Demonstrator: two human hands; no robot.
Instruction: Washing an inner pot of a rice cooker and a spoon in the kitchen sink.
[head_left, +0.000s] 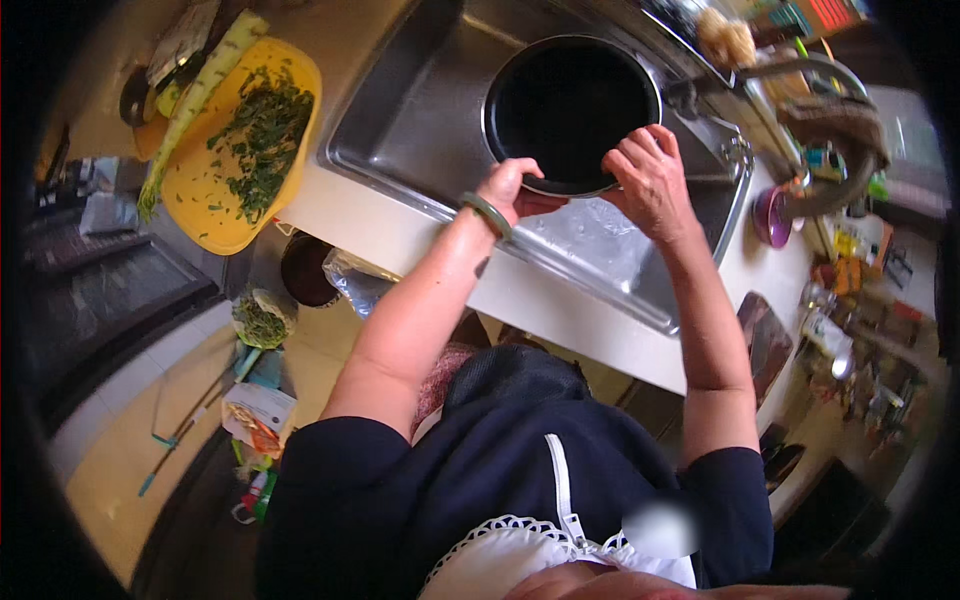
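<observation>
A round pan (574, 105) with a dark inside and a pale rim is held over the stainless steel sink (420, 135). My left hand (517, 189), with a green bangle at its wrist, grips the near left rim, thumb over the edge and fingers beneath. At the near right rim, my right hand (651, 174) holds the edge with bent fingers. The inside looks dark, and I cannot tell whether anything lies in it. Wet patches shine on the sink floor below my hands.
Left of the sink, a yellow cutting board (191, 217) carries chopped green leaves (270, 146) and a long pale green stalk (199, 105). A curved faucet (862, 169) and a purple bowl (772, 217) stand at right. Bottles crowd the right counter. A clear plastic bag (356, 277) hangs below the counter edge.
</observation>
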